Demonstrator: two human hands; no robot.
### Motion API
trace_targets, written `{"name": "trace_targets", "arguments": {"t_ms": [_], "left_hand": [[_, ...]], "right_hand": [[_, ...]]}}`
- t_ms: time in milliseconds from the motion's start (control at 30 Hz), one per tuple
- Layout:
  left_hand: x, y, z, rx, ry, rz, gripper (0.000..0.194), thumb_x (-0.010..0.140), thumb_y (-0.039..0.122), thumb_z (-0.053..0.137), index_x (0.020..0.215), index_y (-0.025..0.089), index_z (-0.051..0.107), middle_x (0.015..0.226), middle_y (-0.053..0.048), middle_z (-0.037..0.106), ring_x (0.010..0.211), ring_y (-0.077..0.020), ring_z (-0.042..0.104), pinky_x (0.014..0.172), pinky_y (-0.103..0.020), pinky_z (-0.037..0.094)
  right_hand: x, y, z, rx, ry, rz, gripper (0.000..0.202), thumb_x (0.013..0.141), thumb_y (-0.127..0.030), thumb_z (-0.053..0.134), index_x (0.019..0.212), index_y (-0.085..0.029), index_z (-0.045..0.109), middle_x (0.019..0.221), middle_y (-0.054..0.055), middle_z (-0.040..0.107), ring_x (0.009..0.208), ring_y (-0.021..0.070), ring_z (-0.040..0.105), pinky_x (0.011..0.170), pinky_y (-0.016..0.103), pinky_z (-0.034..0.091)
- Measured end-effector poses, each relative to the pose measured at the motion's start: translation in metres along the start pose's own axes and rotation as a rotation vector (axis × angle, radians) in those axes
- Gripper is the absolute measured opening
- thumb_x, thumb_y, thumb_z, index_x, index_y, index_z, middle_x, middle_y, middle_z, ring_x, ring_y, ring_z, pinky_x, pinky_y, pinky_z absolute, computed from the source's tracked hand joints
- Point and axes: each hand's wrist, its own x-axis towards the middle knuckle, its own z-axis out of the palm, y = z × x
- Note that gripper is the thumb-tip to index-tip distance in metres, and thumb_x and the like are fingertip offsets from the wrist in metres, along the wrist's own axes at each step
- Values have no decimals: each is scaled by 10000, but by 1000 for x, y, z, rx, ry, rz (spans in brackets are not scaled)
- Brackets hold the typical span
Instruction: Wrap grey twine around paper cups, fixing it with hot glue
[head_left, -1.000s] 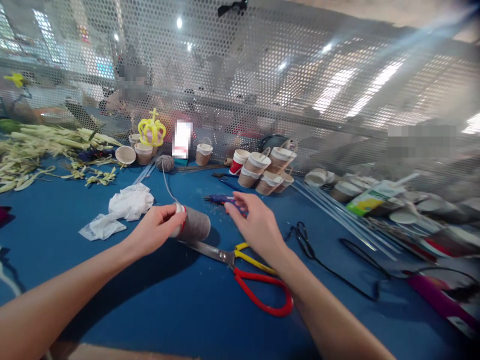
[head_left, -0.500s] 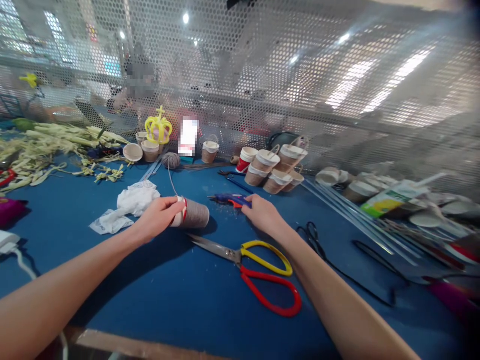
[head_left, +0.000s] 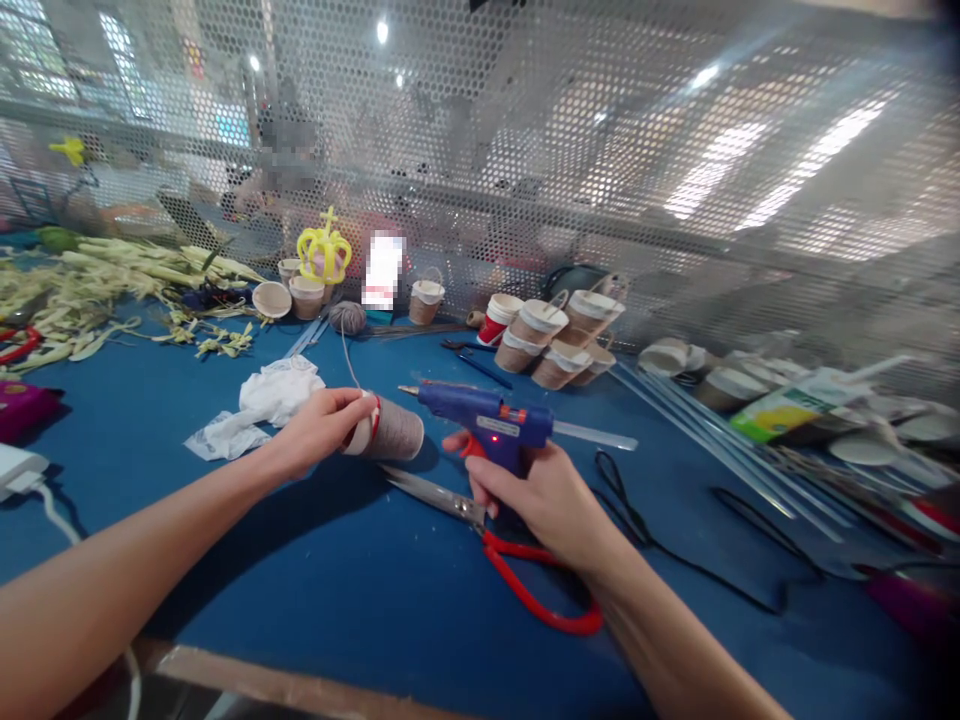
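My left hand [head_left: 330,425] is closed around the rim end of a paper cup [head_left: 399,432], which lies on its side, wrapped in grey yarn with a red and white band showing. A strand runs from the cup back to a ball of grey yarn [head_left: 348,318]. In my right hand [head_left: 536,490] is a blue hot glue gun [head_left: 487,412], its nozzle pointing left above the cup's far side and a clear glue stick poking out behind. Under the right hand lie large scissors [head_left: 536,595] with a red handle; their other handle is hidden.
Several wrapped cups [head_left: 540,325] stand at the back before a perforated metal screen [head_left: 480,150]. White crumpled plastic [head_left: 277,392] lies left of the cup. Clear glue sticks [head_left: 705,435] and a black cord [head_left: 675,545] are on the right. Pale husks [head_left: 135,265] cover the back left.
My right hand has picked the glue gun up off the table and turned it upright, nozzle toward the cup. My left hand still holds the cup in nearly the same place.
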Motion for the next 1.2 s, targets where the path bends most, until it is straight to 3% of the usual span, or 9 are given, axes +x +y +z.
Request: {"name": "trace_targets", "arguments": {"t_ms": [133, 367, 533, 633, 767, 1000, 1200], "left_hand": [[-2, 4, 0, 12, -16, 7, 325, 732, 432, 507, 688, 125, 604, 538, 8, 545, 493, -114, 464, 472, -211, 338], [-1, 8, -1, 86, -20, 68, 342, 749, 439, 459, 669, 125, 569, 588, 21, 503, 541, -105, 417, 520, -211, 318], [-2, 7, 0, 138, -21, 93, 318, 764, 414, 447, 637, 138, 540, 565, 36, 457, 528, -93, 378, 501, -198, 291], [-2, 7, 1, 132, -4, 96, 299, 757, 404, 454, 626, 146, 529, 564, 38, 455, 522, -92, 379, 498, -198, 291], [-3, 9, 2, 124, -9, 87, 290, 751, 405, 455, 624, 155, 526, 565, 37, 452, 511, -91, 371, 490, -202, 281], [-4, 11, 1, 146, -13, 86, 294, 754, 395, 452, 584, 158, 480, 538, 44, 387, 494, -84, 312, 466, -202, 230], [-3, 8, 0, 171, -15, 87, 309, 766, 415, 441, 608, 153, 490, 560, 36, 397, 520, -94, 344, 485, -206, 256]], "right_hand": [[-2, 3, 5, -91, 18, -33, 214, 748, -331, 526, 838, -142, 567, 542, -27, 514, 456, 100, 469, 465, 248, 447], [-7, 13, 8, -331, 101, 39, 222, 756, -372, 513, 749, -160, 581, 480, -6, 552, 428, 148, 526, 427, 266, 443], [-5, 14, 13, -461, 153, -235, 76, 744, -249, 522, 696, -194, 541, 591, -3, 601, 508, 141, 551, 517, 254, 465], [-2, 15, 14, -501, 146, -310, 37, 739, -204, 513, 708, -200, 533, 633, 2, 604, 571, 149, 560, 569, 258, 472], [-2, 19, 13, -539, 140, -314, 72, 746, -179, 504, 680, -207, 510, 602, -10, 576, 523, 136, 529, 497, 238, 442], [-6, 16, 14, -504, 104, -265, 49, 742, -165, 511, 703, -192, 521, 625, -14, 562, 535, 121, 510, 524, 235, 420], [-9, 8, 13, -496, 76, -253, 113, 745, -154, 495, 642, -197, 481, 594, -24, 524, 497, 100, 448, 488, 217, 394]]}}
